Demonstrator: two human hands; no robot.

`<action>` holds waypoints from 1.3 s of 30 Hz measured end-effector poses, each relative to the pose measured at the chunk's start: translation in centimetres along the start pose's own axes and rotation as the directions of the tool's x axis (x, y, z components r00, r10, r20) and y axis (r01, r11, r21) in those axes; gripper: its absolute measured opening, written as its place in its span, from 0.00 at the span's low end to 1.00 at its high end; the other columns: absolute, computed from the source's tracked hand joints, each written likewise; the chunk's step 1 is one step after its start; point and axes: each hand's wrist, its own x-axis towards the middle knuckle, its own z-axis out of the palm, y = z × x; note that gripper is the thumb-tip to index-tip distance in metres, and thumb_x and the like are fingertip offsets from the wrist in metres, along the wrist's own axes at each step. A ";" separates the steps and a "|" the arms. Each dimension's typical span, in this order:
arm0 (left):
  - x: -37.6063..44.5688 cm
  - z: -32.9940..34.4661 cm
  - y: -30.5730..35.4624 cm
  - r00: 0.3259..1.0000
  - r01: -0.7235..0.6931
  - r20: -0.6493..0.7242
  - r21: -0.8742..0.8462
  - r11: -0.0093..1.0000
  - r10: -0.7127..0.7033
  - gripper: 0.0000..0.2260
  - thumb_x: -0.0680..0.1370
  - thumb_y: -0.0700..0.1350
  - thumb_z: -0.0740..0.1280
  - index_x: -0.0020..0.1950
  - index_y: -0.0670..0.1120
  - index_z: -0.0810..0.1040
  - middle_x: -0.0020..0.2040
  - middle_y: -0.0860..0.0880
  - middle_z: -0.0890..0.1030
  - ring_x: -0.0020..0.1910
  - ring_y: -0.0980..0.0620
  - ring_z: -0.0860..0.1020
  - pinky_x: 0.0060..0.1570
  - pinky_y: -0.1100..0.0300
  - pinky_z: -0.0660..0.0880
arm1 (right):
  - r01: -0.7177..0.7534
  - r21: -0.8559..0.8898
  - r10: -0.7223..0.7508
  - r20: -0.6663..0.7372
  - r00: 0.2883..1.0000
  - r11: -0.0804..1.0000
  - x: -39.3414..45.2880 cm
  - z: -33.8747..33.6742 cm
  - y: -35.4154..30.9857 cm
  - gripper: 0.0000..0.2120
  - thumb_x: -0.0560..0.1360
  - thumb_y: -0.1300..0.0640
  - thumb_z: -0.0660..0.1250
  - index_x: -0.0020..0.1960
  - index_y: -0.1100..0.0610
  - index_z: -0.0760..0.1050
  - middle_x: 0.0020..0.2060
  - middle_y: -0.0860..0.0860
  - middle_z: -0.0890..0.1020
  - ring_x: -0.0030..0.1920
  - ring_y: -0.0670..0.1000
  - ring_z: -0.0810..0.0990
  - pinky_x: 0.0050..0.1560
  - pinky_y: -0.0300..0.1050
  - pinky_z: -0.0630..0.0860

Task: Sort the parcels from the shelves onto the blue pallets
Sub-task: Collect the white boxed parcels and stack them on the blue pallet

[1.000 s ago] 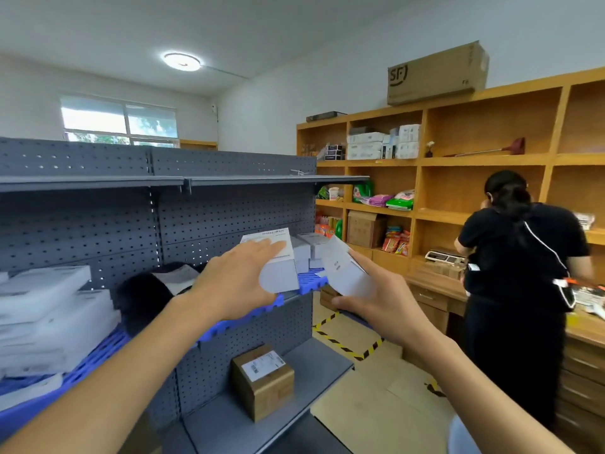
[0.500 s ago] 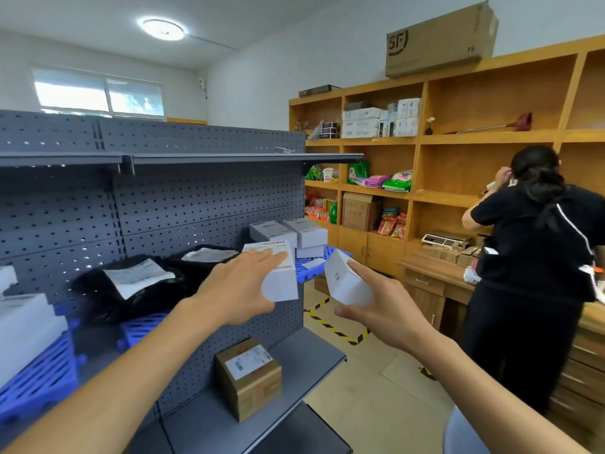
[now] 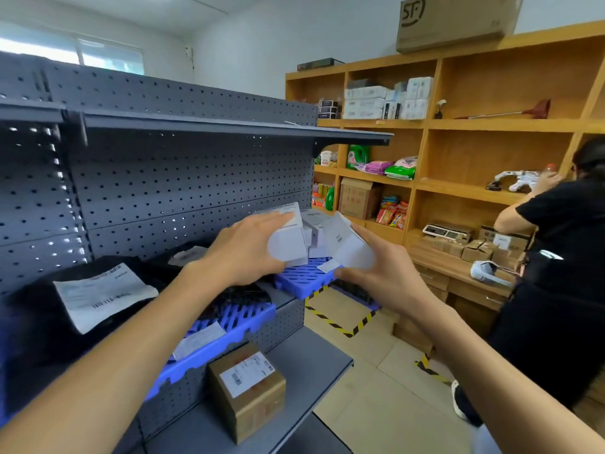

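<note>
My left hand (image 3: 244, 249) holds a small white parcel (image 3: 289, 242) just above the right-hand blue pallet (image 3: 302, 283) on the grey shelf. My right hand (image 3: 381, 273) grips a second white parcel (image 3: 348, 245), tilted, beside the first. Behind them two more white boxes (image 3: 316, 226) stand on the same pallet. Another blue pallet (image 3: 229, 326) to the left carries black bags (image 3: 39, 322) with white labels. A brown carton (image 3: 248, 389) with a label sits on the lower grey shelf.
The grey pegboard shelving (image 3: 183, 178) fills the left. Wooden shelves (image 3: 425, 126) with goods line the right wall, a large cardboard box (image 3: 455, 21) on top. A person in black (image 3: 563, 273) stands at the wooden counter. Yellow-black tape marks the floor (image 3: 340, 322).
Both hands have carried their white parcels forward and to the right, close over the right-hand blue pallet. The view has turned right; the person in black now reaches to a shelf.
</note>
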 end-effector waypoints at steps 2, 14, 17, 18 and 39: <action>1.4 0.5 -0.7 1.000 -0.004 -0.004 -0.019 1.000 0.004 0.39 0.71 0.57 0.73 0.79 0.63 0.59 0.78 0.60 0.63 0.74 0.50 0.67 0.64 0.50 0.71 | -0.002 0.003 0.002 -0.026 1.000 1.000 1.3 0.7 0.5 0.44 0.68 0.40 0.77 0.79 0.45 0.62 0.73 0.46 0.73 0.69 0.51 0.73 0.66 0.57 0.75; 11.2 5.5 -2.9 1.000 0.013 0.023 0.043 0.999 -0.014 0.40 0.69 0.53 0.75 0.78 0.63 0.60 0.78 0.60 0.64 0.75 0.51 0.66 0.63 0.48 0.73 | 0.134 -0.221 -0.125 0.053 0.991 0.966 11.2 3.3 5.7 0.43 0.73 0.42 0.74 0.81 0.45 0.54 0.80 0.45 0.58 0.80 0.49 0.53 0.76 0.53 0.61; 13.3 6.7 -3.3 0.998 0.035 0.041 0.105 0.994 -0.040 0.41 0.70 0.54 0.74 0.79 0.61 0.58 0.80 0.59 0.60 0.79 0.53 0.60 0.68 0.45 0.70 | 0.191 -0.268 -0.169 0.103 0.980 0.944 13.4 3.8 7.3 0.42 0.75 0.42 0.72 0.81 0.45 0.54 0.80 0.45 0.58 0.80 0.50 0.52 0.73 0.52 0.64; 13.7 6.9 -3.4 0.997 0.043 0.050 0.129 0.991 -0.050 0.42 0.71 0.54 0.74 0.80 0.61 0.57 0.80 0.59 0.59 0.79 0.53 0.58 0.70 0.45 0.69 | 0.206 -0.285 -0.182 0.110 0.977 0.936 13.9 3.9 7.6 0.41 0.75 0.42 0.72 0.81 0.46 0.54 0.80 0.46 0.59 0.80 0.50 0.53 0.72 0.53 0.66; 18.6 11.4 -4.4 0.963 0.123 0.188 0.338 0.933 -0.195 0.47 0.72 0.63 0.73 0.82 0.61 0.46 0.83 0.57 0.48 0.81 0.53 0.46 0.78 0.44 0.53 | 0.421 -0.405 -0.317 0.301 0.899 0.811 23.2 8.3 11.8 0.38 0.74 0.41 0.71 0.77 0.47 0.58 0.74 0.49 0.66 0.74 0.55 0.61 0.56 0.55 0.76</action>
